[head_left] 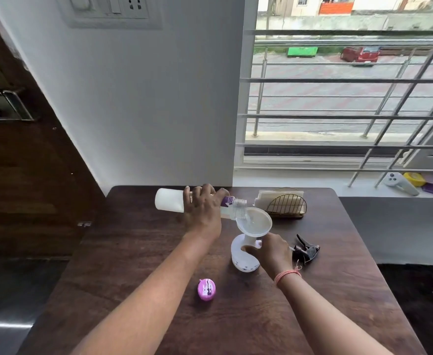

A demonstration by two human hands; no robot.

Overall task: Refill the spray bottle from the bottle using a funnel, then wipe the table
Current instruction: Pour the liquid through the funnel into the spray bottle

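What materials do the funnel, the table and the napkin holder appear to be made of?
Funnel: likely translucent plastic, since light passes through its milky wall. Table: dark wood or wood-look laminate, with visible grain and slight sheen. Napkin holder: apparently thin gold-coloured metal wire.

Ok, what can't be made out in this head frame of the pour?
- Spray bottle fill level: head view, right hand and translucent wall hide it.
- Bottle label: left hand covers most.
- Funnel stream: too faint.
- Holder contents: too small.

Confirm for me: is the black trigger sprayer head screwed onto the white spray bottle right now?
No. The black trigger sprayer head lies on the dark wooden table, while a white plastic funnel sits in the white spray bottle.
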